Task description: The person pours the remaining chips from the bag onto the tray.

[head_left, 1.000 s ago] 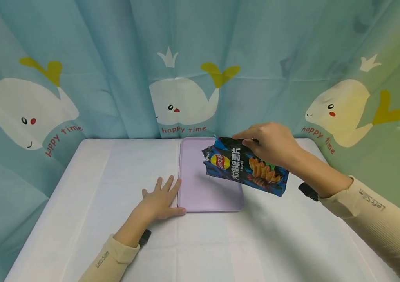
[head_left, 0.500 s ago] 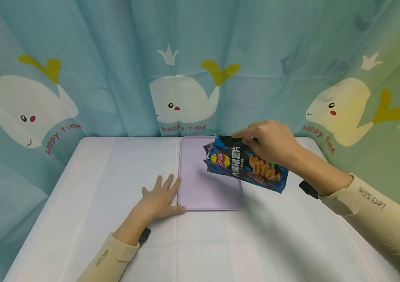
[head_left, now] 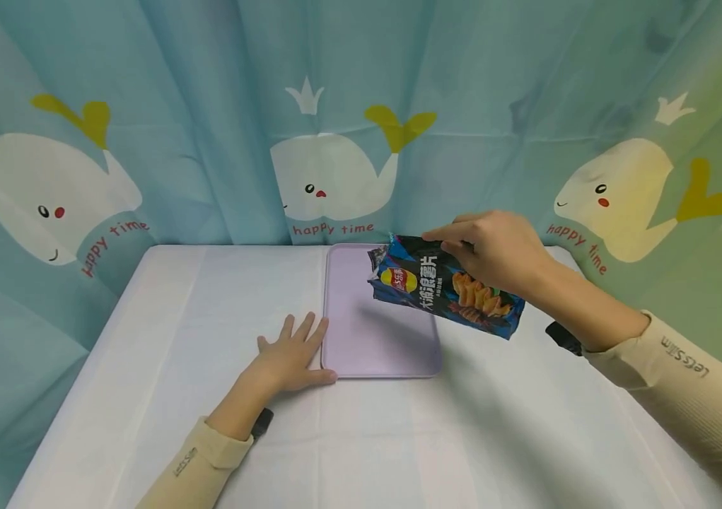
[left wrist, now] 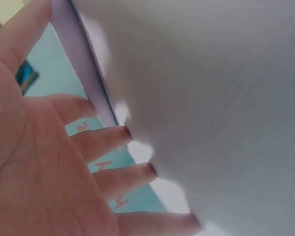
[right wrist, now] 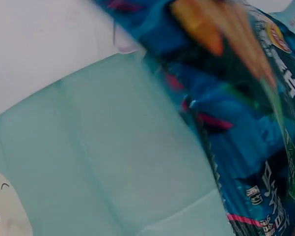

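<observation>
In the head view, my right hand (head_left: 502,251) grips the upper edge of a dark blue potato chip bag (head_left: 421,286), torn at its left end. The bag hangs tilted over the right part of a pale purple tray (head_left: 380,357), its torn end to the left and its bottom end lower right. On the tray, only the bag's shadow shows. My left hand (head_left: 290,362) lies with fingers spread at the tray's left edge, thumb at the near left corner. The right wrist view shows the bag (right wrist: 235,118) up close; most of the right hand is hidden there.
A white cloth (head_left: 227,304) covers the table under the tray. Behind it hangs a blue-green curtain (head_left: 208,184) printed with white whales, close along the table's far edge.
My right hand has raised the chip bag slightly, still tilted over the tray. The left hand stays at the tray's edge, and the head view has shifted a little.
</observation>
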A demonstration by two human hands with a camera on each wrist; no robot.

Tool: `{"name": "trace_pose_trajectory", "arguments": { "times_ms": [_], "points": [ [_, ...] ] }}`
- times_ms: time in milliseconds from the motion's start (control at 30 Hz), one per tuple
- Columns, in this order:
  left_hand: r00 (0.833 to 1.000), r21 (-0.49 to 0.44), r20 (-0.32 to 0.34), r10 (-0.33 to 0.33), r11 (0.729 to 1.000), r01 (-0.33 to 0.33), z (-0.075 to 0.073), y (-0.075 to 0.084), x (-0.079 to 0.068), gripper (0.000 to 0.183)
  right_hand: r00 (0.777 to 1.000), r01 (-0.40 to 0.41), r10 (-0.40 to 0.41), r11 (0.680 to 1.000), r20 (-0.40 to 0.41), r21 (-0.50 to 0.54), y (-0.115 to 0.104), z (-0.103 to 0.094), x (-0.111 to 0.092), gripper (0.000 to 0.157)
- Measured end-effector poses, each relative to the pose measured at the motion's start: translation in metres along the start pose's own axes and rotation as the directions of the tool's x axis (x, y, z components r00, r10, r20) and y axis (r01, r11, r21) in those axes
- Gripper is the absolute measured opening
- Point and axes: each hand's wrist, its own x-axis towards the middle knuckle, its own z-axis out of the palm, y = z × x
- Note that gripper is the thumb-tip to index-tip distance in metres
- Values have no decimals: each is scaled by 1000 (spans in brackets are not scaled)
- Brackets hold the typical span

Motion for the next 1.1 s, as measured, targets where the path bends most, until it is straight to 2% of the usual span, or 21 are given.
{"name": "trace_pose_trajectory", "arguments": {
  "times_ms": [267, 733, 967, 1100],
  "points": [
    [1000, -2, 0, 5, 1000, -5, 1, 0, 1, 102, 1000, 23, -23, 1000, 15, -16, -1, 0, 0, 27],
    [1000, -3, 8, 3, 1000, -3, 0, 0, 0, 102, 1000, 28, -28, 1000, -11, 0, -1, 2, 2, 26],
    [1000, 2, 2, 6, 1000, -6, 1, -1, 0, 102, 999, 23, -23, 1000, 33, -7, -2, 1, 3, 25],
    [1000, 5, -6, 12, 1000, -12, 0, -2, 1, 102, 1000, 25, -25, 1000, -7, 0, -1, -3, 4, 27]
  ]
}}
